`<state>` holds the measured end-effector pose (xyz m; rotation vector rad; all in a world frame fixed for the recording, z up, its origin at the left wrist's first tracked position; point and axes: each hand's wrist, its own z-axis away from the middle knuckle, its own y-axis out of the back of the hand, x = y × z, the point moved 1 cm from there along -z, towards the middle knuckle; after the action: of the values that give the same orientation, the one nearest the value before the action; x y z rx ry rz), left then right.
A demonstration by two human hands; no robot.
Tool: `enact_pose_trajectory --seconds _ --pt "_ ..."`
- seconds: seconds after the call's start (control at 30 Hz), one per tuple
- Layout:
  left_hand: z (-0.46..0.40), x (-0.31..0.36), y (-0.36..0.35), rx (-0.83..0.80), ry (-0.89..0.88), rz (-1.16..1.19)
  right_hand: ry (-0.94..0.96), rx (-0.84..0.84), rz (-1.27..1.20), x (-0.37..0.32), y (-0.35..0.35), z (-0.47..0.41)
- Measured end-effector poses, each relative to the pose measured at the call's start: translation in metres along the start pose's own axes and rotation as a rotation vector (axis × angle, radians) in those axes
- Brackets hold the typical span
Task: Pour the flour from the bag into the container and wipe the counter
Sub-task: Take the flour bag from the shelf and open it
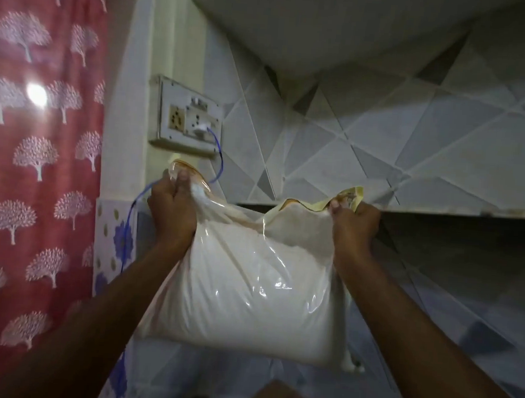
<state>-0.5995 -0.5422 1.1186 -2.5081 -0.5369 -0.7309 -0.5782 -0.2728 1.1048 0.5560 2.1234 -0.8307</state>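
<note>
**Bag held up in both hands**

I have the bag lifted in front of me, clear of any surface I can see, hanging between my two hands. It is a clear plastic bag, bulging with white flour that fills most of it, and its bottom edge sags level across the lower middle of the view.

My left hand is curled tight round the bag's top left corner, the plastic bunched and poking up above my fist. My right hand is closed the same way on the top right corner, where a yellowish printed flap sticks up above my thumb. The top edge of the bag droops slackly between the two fists; I cannot tell whether the mouth is open or sealed.

Behind the bag is a wall of grey tiles with a triangle pattern, and a shelf runs along it just behind my right hand. Up and to the left of my left hand is a switchboard with a white plug in it; a blue cable loops down from the plug, passes behind my left hand and drops along the wall. A red curtain printed with white trees fills the left side. A brown blurred shape sits at the bottom edge; I cannot tell what it is.
</note>
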Motion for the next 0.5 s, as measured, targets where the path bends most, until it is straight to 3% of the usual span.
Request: enact_pose_trajectory --seconds 0.23,0.5 --pt "0.111 -0.024 0.010 -0.095 0.085 -0.188 -0.014 0.017 0.121 0.045 0.094 0.039" --pt "0.225 -0.069 -0.007 -0.197 0.270 -0.180 -0.110 -0.010 0.216 0.102 0.187 0.058"
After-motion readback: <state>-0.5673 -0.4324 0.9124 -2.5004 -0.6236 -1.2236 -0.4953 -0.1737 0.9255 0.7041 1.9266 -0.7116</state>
